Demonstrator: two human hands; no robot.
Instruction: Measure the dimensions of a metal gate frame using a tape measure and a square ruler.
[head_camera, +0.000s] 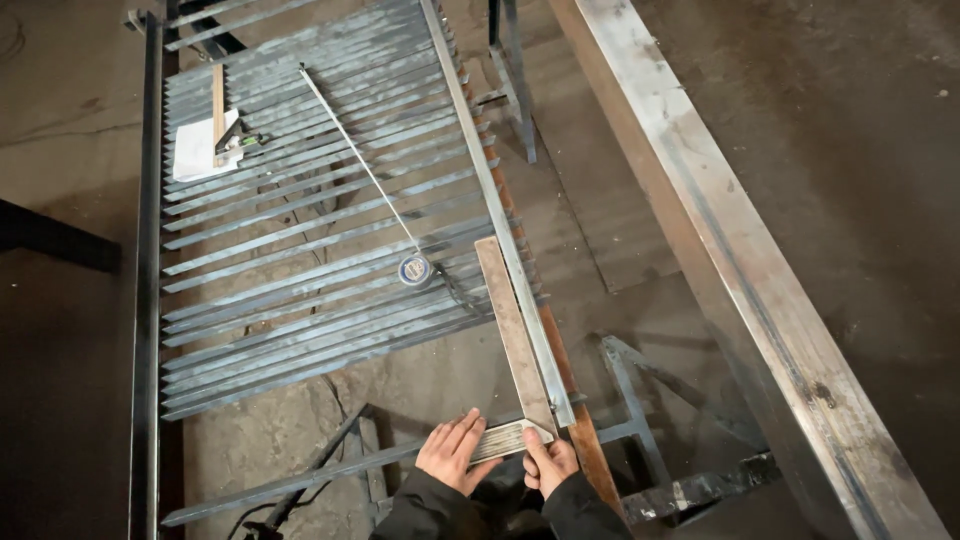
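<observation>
My left hand (452, 449) lies flat and my right hand (547, 462) pinches the steel L-shaped framing square (512, 345), set against the grey slatted gate frame's (500, 215) near corner. Bare floor (600, 230) lies open rightward up to the long rusty steel beam (740, 270).

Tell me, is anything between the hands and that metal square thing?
No. Both hands already touch the steel square: the left hand lies flat on its short ribbed leg, and the right hand presses its corner. Nothing visible sits between them.

tape measure (415, 269) on slats (300, 200); square (515, 340) right — beam (740, 250) beyond
</observation>
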